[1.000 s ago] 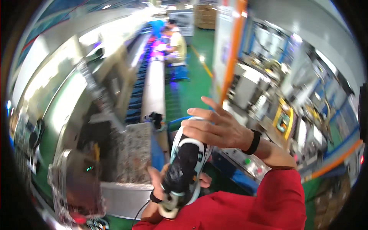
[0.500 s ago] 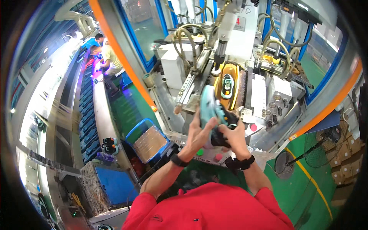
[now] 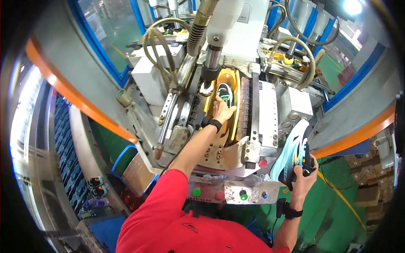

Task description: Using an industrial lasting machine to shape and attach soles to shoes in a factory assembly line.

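Note:
A black sneaker with white and teal parts sits in the yellow-lined cavity of a press machine. My left hand reaches into that cavity, fingertips at the sneaker's near left side and thumb apart to the right. The fingers look open; part of the sneaker is hidden behind them. Off to the right, beyond the machine's front corner, my right hand is closed round a second sneaker, its pale teal and white sole turned up to the left and its dark upper in my grip.
A metal plunger hangs just left of the cavity, with ribbed hoses around it. The control panel with coloured buttons runs along the front. Orange-edged guards flank the machine. A cart and conveyor stand left.
Both hands held the teal-soled sneaker together before. My left hand has let go and moved forward into the cavity, while my right hand has carried that sneaker right. The view has shifted too.

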Action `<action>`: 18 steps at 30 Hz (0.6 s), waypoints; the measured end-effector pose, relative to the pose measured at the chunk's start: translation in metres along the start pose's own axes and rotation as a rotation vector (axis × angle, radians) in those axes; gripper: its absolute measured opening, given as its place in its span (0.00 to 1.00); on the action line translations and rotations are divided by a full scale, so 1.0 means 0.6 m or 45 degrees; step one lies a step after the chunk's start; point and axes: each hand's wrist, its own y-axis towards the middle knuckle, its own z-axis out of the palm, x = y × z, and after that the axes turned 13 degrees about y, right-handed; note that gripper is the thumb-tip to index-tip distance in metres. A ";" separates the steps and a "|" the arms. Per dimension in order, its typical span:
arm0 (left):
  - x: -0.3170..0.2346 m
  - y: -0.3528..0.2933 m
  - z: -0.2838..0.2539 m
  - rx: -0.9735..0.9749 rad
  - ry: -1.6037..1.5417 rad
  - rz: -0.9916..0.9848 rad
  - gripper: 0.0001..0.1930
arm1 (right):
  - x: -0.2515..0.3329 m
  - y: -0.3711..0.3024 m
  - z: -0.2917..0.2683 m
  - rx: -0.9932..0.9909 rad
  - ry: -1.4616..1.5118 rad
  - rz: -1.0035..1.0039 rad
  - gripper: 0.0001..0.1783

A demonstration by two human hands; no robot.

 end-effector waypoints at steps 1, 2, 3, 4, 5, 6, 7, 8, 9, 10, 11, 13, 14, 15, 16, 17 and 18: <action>-0.014 0.004 -0.006 0.085 0.010 -0.034 0.42 | -0.001 0.011 0.001 -0.025 -0.021 -0.001 0.30; -0.022 0.013 0.006 -0.007 0.000 -0.098 0.32 | -0.001 0.025 0.005 -0.025 -0.086 -0.024 0.30; -0.019 0.017 0.003 0.003 0.000 -0.098 0.32 | 0.000 0.038 0.012 -0.013 -0.142 -0.040 0.30; -0.013 0.020 -0.005 0.006 -0.071 -0.137 0.29 | -0.004 0.066 0.027 0.006 -0.207 -0.127 0.30; 0.000 0.020 -0.018 0.001 -0.142 -0.185 0.26 | 0.001 0.095 0.050 0.039 -0.239 -0.062 0.30; 0.044 0.028 -0.022 0.108 -0.411 -0.214 0.26 | 0.008 0.125 0.090 0.108 -0.293 -0.136 0.30; 0.035 0.001 -0.042 0.180 -0.912 -0.259 0.24 | -0.017 0.178 0.099 0.172 -0.381 -0.198 0.29; 0.026 -0.034 -0.083 0.415 -1.109 -0.331 0.22 | -0.014 0.212 0.131 0.207 -0.381 -0.080 0.30; 0.028 -0.075 -0.131 0.634 -1.300 -0.416 0.20 | 0.000 0.241 0.175 0.350 -0.491 0.046 0.31; 0.042 -0.124 -0.166 0.614 -1.408 -0.399 0.17 | 0.016 0.251 0.236 0.435 -0.618 0.120 0.31; 0.044 -0.177 -0.197 0.617 -1.516 -0.358 0.15 | -0.048 0.293 0.244 0.682 -0.902 -0.398 0.31; 0.079 -0.269 -0.273 0.693 -1.536 -0.357 0.19 | -0.051 0.301 0.365 0.738 -0.822 -0.049 0.27; 0.093 -0.317 -0.318 0.645 -1.505 -0.373 0.22 | -0.058 0.290 0.426 0.910 -0.893 0.153 0.28; 0.114 -0.355 -0.351 0.611 -1.480 -0.385 0.25 | -0.055 0.265 0.480 0.975 -1.006 0.285 0.29; 0.138 -0.390 -0.371 0.563 -1.453 -0.370 0.27 | -0.123 0.276 0.509 0.902 -0.940 0.257 0.28; 0.170 -0.424 -0.390 0.491 -1.431 -0.377 0.30 | -0.156 0.256 0.548 0.843 -1.051 0.173 0.28; 0.191 -0.457 -0.420 0.419 -1.418 -0.421 0.30 | -0.162 0.228 0.578 0.825 -1.164 0.191 0.25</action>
